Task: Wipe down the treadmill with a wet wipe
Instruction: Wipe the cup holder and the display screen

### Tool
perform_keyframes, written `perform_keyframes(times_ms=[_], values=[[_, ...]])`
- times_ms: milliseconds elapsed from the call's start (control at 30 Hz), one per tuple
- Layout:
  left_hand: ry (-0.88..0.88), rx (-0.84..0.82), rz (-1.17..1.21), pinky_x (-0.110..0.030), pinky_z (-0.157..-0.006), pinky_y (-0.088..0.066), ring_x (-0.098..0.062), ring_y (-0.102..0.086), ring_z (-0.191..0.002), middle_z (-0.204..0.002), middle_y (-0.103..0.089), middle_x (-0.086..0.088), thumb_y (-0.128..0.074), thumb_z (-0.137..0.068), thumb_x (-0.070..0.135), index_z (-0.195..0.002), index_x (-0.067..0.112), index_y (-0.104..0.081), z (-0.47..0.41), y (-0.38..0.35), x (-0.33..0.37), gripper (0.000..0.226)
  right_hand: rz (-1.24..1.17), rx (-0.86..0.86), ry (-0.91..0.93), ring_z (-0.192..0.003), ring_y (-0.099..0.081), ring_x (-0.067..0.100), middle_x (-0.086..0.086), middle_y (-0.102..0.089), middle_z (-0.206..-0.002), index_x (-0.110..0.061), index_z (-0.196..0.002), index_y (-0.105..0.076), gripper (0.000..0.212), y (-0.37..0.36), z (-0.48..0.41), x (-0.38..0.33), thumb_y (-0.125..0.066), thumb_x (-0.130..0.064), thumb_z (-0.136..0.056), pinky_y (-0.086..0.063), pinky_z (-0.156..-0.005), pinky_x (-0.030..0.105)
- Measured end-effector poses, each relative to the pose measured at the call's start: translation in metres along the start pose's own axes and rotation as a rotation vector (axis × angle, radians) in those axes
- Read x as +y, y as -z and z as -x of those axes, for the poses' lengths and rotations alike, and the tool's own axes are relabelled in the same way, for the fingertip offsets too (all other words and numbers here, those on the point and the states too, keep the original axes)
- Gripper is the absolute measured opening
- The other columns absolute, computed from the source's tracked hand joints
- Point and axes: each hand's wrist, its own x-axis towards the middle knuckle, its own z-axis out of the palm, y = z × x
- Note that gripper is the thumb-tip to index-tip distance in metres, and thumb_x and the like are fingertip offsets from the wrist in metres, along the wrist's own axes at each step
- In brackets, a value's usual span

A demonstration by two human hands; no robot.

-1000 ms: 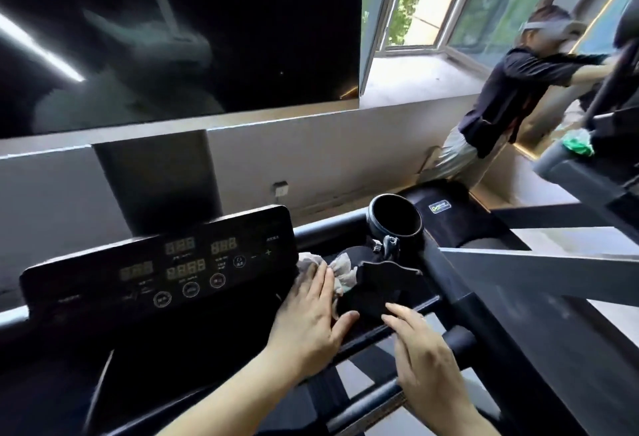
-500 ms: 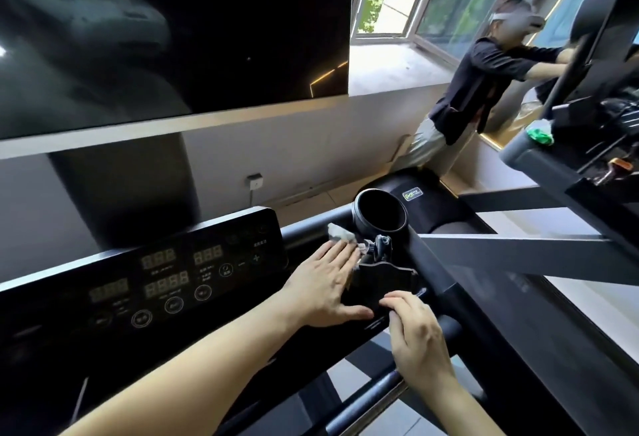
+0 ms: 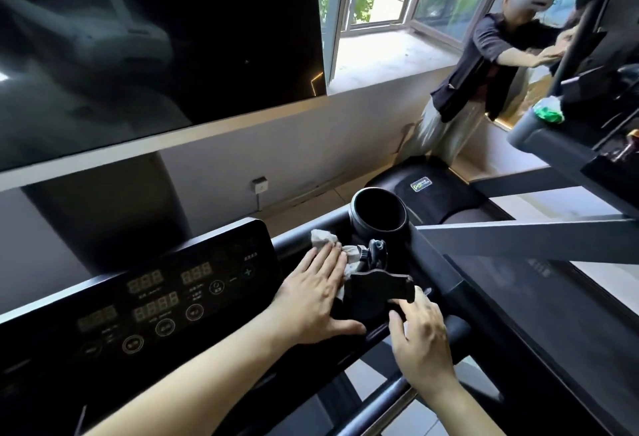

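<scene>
Seen from above, a left hand (image 3: 311, 297) lies flat with straight fingers, pressing a crumpled white wet wipe (image 3: 325, 238) onto the black treadmill (image 3: 446, 280) console. The wipe sits between the display panel (image 3: 155, 294) and the round cup holder (image 3: 378, 218). The right hand (image 3: 422, 335) curls thumb and fingers around a black phone holder (image 3: 377, 288). Behind, at the window, a second person (image 3: 484, 66) leans on another machine.
</scene>
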Motion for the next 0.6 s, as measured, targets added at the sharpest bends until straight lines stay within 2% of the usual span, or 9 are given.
perform_keyframes(times_ms=[133,200,267,333,400,467,567,600], values=[[-0.130,0.027,0.023,-0.038,-0.127,0.009,-0.018,0.015,-0.157,-0.171,0.005,-0.010,-0.039,-0.070,0.099,-0.164,0.011,-0.004,-0.032,0.012,-0.003,0.134,-0.036,0.001,0.000,-0.095,-0.044,0.010,-0.010,-0.048,-0.117,-0.012,-0.099,-0.069,0.017,0.001,0.000,0.000,-0.059,-0.012,-0.086,-0.043,-0.085,0.033],[-0.166,0.039,0.042,-0.037,-0.127,0.009,-0.017,0.012,-0.157,-0.171,0.002,-0.008,-0.044,-0.072,0.097,-0.164,0.013,-0.004,-0.036,0.013,-0.005,0.131,-0.054,-0.022,0.010,-0.093,-0.038,0.001,-0.014,-0.047,-0.115,-0.014,-0.099,-0.068,0.017,0.003,-0.001,0.001,-0.057,-0.011,-0.087,-0.041,-0.085,0.030],[-0.149,0.049,0.067,-0.034,-0.126,0.012,-0.016,0.017,-0.156,-0.170,0.008,-0.006,-0.044,-0.074,0.095,-0.164,0.016,-0.001,-0.028,0.015,-0.002,0.128,-0.074,-0.038,0.024,-0.092,-0.035,-0.004,-0.016,-0.048,-0.112,-0.017,-0.098,-0.066,0.017,0.004,-0.005,0.004,-0.056,-0.010,-0.087,-0.041,-0.084,0.031],[-0.084,0.046,0.093,-0.030,-0.123,0.019,-0.014,0.028,-0.151,-0.165,0.022,-0.004,-0.042,-0.078,0.093,-0.163,0.016,0.008,-0.015,0.012,0.005,0.126,-0.106,-0.062,0.041,-0.092,-0.038,-0.006,-0.018,-0.051,-0.108,-0.019,-0.099,-0.065,0.018,0.008,-0.011,0.008,-0.055,-0.007,-0.088,-0.042,-0.084,0.029],[-0.022,0.039,0.102,-0.031,-0.123,0.019,-0.018,0.032,-0.150,-0.161,0.031,-0.003,-0.036,-0.081,0.093,-0.162,0.016,0.015,0.001,0.008,0.014,0.122,-0.130,-0.090,0.068,-0.090,-0.044,-0.004,-0.020,-0.051,-0.100,-0.022,-0.095,-0.063,0.019,0.013,-0.018,0.010,-0.054,-0.005,-0.090,-0.043,-0.084,0.027],[0.027,0.020,0.116,-0.037,-0.126,0.013,-0.020,0.034,-0.150,-0.164,0.030,-0.008,-0.029,-0.081,0.095,-0.162,0.016,0.013,0.020,0.004,0.021,0.121,-0.141,-0.100,0.079,-0.087,-0.045,-0.002,-0.020,-0.050,-0.095,-0.023,-0.091,-0.060,0.019,0.016,-0.024,0.009,-0.052,-0.007,-0.091,-0.042,-0.082,0.024],[0.077,-0.019,0.177,-0.032,-0.120,0.024,-0.020,0.044,-0.143,-0.161,0.031,-0.008,-0.025,-0.081,0.096,-0.160,0.010,0.014,0.051,0.004,0.038,0.123,-0.155,-0.097,0.071,-0.084,-0.045,-0.001,-0.019,-0.049,-0.092,-0.023,-0.089,-0.060,0.020,0.018,-0.027,0.007,-0.058,-0.003,-0.091,-0.040,-0.079,0.024],[0.067,0.008,0.178,-0.032,-0.119,0.023,-0.024,0.038,-0.147,-0.160,0.029,-0.010,-0.025,-0.082,0.096,-0.159,0.007,0.012,0.060,0.002,0.042,0.124,-0.160,-0.108,0.072,-0.084,-0.046,-0.001,-0.020,-0.050,-0.092,-0.023,-0.090,-0.060,0.021,0.018,-0.027,0.006,-0.061,-0.002,-0.090,-0.040,-0.079,0.024]])
